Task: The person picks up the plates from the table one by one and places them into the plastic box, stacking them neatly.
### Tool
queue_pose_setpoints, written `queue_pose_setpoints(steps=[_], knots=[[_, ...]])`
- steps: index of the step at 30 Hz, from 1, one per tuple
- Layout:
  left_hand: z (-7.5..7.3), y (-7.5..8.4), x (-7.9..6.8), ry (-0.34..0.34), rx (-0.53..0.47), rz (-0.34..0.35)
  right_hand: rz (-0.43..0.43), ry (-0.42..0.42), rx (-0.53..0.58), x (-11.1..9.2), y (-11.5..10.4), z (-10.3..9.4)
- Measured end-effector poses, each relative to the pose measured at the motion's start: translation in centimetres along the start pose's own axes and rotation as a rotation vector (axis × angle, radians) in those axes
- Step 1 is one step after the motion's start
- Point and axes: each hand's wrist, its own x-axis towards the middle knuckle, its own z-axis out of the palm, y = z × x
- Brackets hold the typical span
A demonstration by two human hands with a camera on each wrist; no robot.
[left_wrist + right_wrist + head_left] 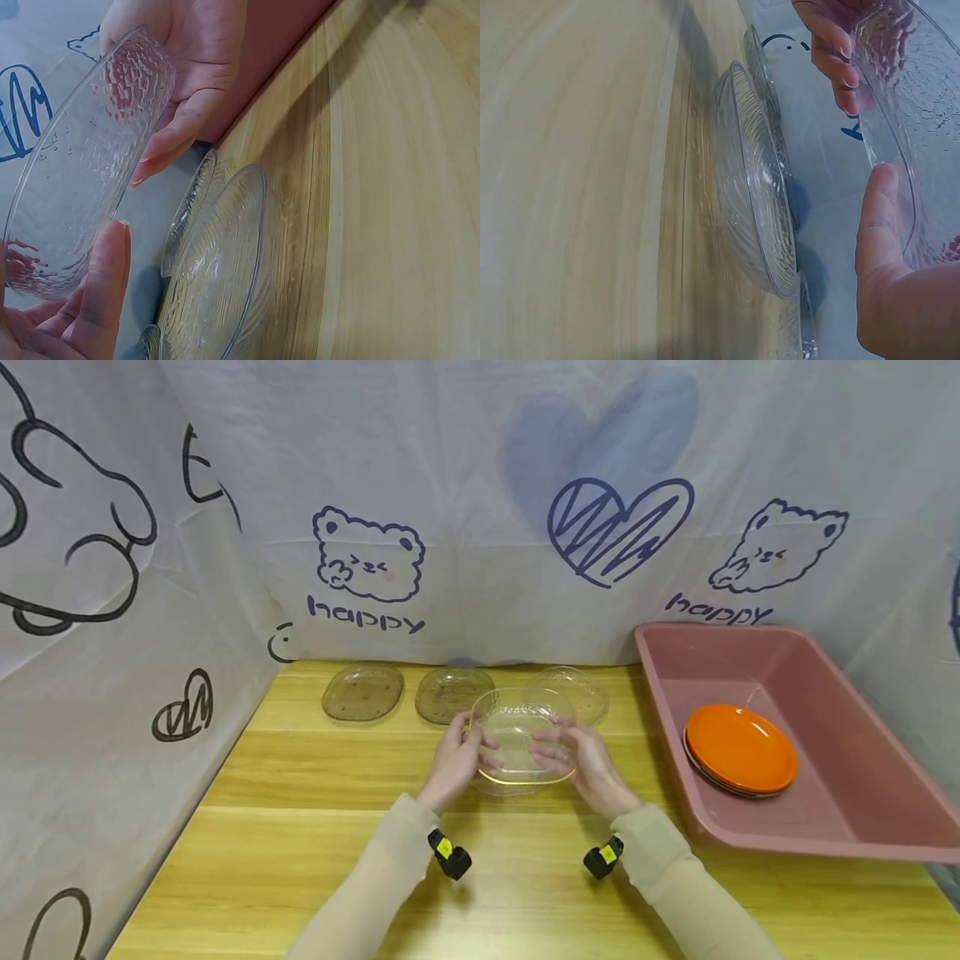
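Note:
Both hands hold a clear, textured rectangular dish with a gold-tinted rim, raised above the table. The left hand grips its left end and the right hand its right end, with fingers showing through from beneath. In the left wrist view the dish is tilted, a thumb along its side. The right wrist view shows the dish with a thumb at its near edge. Below it, a clear ribbed bowl stands on the table, mostly hidden by the dish in the head view.
Two smoky brown transparent dishes and a clear one line the table's back edge. At right stands a pink basin with an orange plate atop a small stack. A printed white curtain hangs behind.

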Motion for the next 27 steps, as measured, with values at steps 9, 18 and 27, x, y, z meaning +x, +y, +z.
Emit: queue_pose_setpoints(steps=[9,18,27], knots=[[0.2,-0.1,0.0,-0.004,-0.015,0.018,0.020,0.015,-0.036,0.1,-0.3,-0.2],[-0.2,-0.3,0.1,0.006,0.072,0.052,0.027,0.035,-0.022,-0.2,-0.5,-0.5],[-1.0,-0.4,0.6,0.063,0.091,0.098,0.026,0.053,0.010,-0.6,-1.1,-0.5]])
